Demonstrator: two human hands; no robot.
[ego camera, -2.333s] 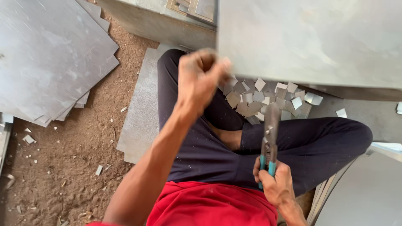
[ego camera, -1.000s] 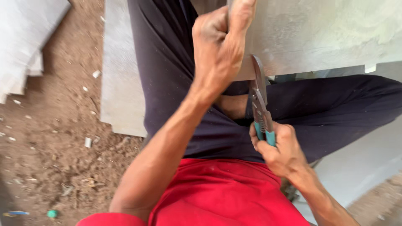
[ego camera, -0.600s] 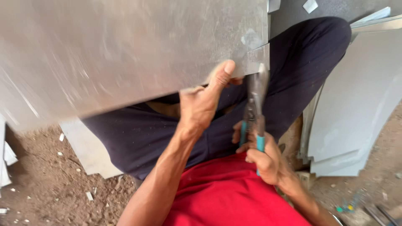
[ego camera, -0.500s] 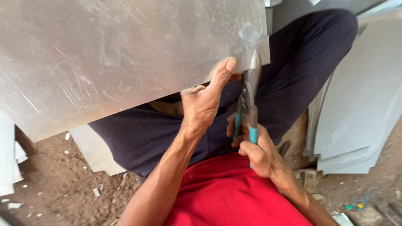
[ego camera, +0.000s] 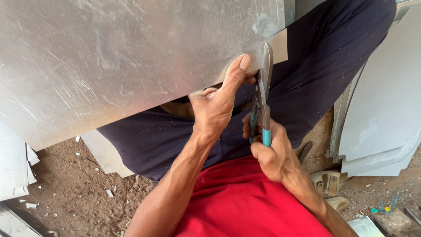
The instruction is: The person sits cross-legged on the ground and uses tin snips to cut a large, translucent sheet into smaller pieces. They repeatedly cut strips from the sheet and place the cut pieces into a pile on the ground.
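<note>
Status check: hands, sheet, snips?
Left hand grips the metal sheet at its lower edge, thumb on top. Right hand shut on the teal-handled snips, blades at the sheet's edge. Nothing blocking the blades.

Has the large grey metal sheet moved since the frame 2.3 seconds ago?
Yes. The large grey metal sheet has come down and leftward over the dark-trousered lap, which it now mostly covers.

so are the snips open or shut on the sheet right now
Nearly shut: the snips blades lie together over the metal sheet edge, handles squeezed in the right hand.
</note>
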